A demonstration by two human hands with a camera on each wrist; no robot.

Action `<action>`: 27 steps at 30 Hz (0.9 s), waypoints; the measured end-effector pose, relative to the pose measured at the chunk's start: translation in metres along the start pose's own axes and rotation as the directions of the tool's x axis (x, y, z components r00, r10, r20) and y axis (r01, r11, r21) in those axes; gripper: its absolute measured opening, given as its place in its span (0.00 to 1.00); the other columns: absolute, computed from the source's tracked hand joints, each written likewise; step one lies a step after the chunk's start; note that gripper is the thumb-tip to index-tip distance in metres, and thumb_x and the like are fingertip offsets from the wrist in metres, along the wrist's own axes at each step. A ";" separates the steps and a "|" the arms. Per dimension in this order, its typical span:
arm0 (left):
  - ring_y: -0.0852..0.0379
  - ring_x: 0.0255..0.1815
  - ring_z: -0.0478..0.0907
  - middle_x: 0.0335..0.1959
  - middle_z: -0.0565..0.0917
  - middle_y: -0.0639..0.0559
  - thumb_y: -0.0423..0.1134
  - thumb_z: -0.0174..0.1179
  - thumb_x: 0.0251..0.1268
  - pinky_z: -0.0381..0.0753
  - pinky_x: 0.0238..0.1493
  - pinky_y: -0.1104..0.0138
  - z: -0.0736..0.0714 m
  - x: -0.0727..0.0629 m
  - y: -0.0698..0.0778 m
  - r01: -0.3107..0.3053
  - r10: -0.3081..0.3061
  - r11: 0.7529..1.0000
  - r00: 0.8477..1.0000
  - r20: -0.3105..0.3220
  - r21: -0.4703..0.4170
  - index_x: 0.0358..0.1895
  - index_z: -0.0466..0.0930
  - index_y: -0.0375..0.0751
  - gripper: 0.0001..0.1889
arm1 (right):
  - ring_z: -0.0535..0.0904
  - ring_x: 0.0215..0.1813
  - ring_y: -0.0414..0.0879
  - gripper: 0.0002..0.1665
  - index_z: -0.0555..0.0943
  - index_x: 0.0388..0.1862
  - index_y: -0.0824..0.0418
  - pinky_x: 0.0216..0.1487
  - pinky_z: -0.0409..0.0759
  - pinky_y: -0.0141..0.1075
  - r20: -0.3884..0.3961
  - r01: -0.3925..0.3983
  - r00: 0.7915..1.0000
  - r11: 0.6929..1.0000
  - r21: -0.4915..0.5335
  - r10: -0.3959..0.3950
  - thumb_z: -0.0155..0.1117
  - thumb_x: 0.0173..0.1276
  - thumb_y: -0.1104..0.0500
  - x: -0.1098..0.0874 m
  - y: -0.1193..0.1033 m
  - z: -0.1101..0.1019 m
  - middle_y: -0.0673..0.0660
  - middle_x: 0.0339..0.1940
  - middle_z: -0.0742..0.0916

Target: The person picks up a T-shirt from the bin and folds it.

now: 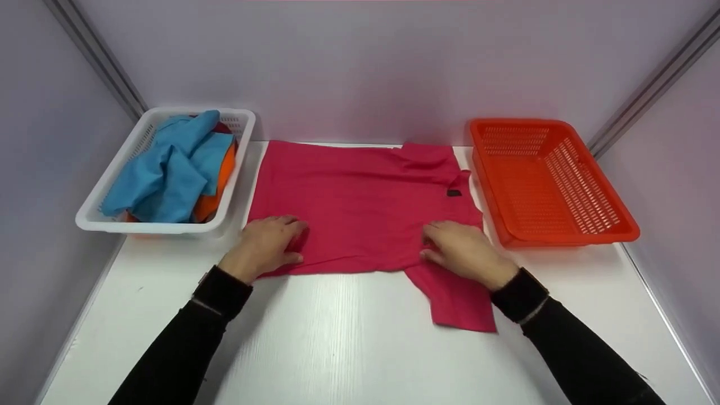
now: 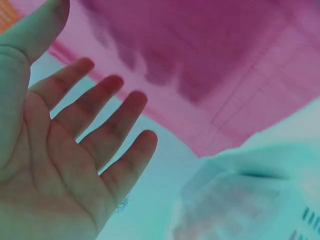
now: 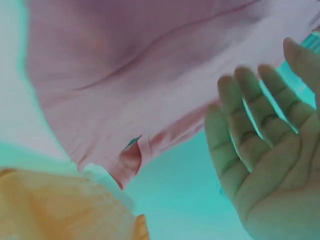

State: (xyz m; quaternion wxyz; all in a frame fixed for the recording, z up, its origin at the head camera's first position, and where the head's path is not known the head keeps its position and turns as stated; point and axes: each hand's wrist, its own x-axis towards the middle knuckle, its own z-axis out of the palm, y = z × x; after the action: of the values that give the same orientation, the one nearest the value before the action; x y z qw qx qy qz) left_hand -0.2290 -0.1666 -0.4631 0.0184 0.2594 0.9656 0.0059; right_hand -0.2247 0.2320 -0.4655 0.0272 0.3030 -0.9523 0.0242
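Here, the left hand and right hand, fingers loosely extended, holding nothing, are over a crimson fabric shirt between a white plastic basket of cloths and a red plastic basket.

The garment is a plain raspberry pink, with 1 small blackish label. The white basket has a pierced lattice pattern and carries a sky-blue cloth, with orange cloth and dark red cloth showing beneath. The other basket is bright orange-red, patterned with rows of small openings. The tabletop is white, faintly streaked; the back wall is pale greyish lilac. The 2 sleeves are black. In the right wrist view the garment reads dusty mauve, the tabletop turquoise.
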 end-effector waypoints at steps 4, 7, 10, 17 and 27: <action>0.55 0.34 0.74 0.33 0.77 0.56 0.61 0.66 0.38 0.76 0.30 0.59 -0.004 -0.027 0.005 -0.038 0.038 0.999 0.999 -0.039 0.003 0.42 0.76 0.50 0.27 | 0.67 0.22 0.35 0.15 0.69 0.27 0.41 0.22 0.67 0.30 0.134 0.078 0.987 0.992 0.097 -0.091 0.58 0.54 0.35 -0.033 -0.009 -0.004 0.39 0.18 0.70; 0.62 0.23 0.69 0.22 0.70 0.63 0.60 0.68 0.36 0.70 0.21 0.67 -0.003 -0.043 0.007 -0.056 0.056 0.998 0.998 -0.034 0.001 0.32 0.76 0.53 0.22 | 0.66 0.25 0.35 0.22 0.70 0.26 0.42 0.22 0.66 0.31 0.219 0.121 0.963 0.980 0.156 -0.154 0.57 0.47 0.28 -0.057 -0.014 -0.003 0.41 0.21 0.71; 0.63 0.23 0.68 0.22 0.70 0.63 0.58 0.69 0.35 0.70 0.22 0.67 0.001 -0.052 0.005 -0.068 0.069 0.998 0.997 -0.037 0.016 0.31 0.76 0.54 0.20 | 0.64 0.33 0.36 0.33 0.71 0.33 0.43 0.29 0.67 0.33 0.235 0.141 0.956 0.978 0.156 -0.176 0.59 0.36 0.23 -0.076 -0.014 0.001 0.41 0.29 0.70; 0.58 0.28 0.70 0.27 0.74 0.58 0.47 0.70 0.39 0.74 0.27 0.64 0.016 -0.054 -0.006 -0.077 0.083 0.996 0.990 -0.110 0.055 0.32 0.78 0.53 0.14 | 0.63 0.38 0.39 0.21 0.73 0.39 0.48 0.38 0.68 0.36 0.085 0.225 0.970 0.974 0.035 -0.227 0.65 0.50 0.42 -0.085 -0.004 0.016 0.44 0.35 0.68; 0.63 0.13 0.66 0.13 0.68 0.60 0.44 0.65 0.48 0.70 0.14 0.69 0.012 -0.049 -0.012 -0.052 0.054 0.999 0.966 -0.251 0.013 0.32 0.72 0.49 0.12 | 0.66 0.19 0.37 0.06 0.68 0.32 0.47 0.17 0.65 0.30 -0.099 -0.036 0.994 0.998 0.044 0.040 0.54 0.55 0.56 -0.068 0.009 0.001 0.42 0.18 0.69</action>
State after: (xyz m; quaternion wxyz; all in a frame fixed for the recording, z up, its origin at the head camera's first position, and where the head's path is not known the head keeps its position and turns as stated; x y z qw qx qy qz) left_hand -0.1922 -0.2010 -0.4737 -0.1052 0.2823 0.9528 0.0362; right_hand -0.1745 0.2790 -0.4710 0.0680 0.2836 -0.9547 0.0597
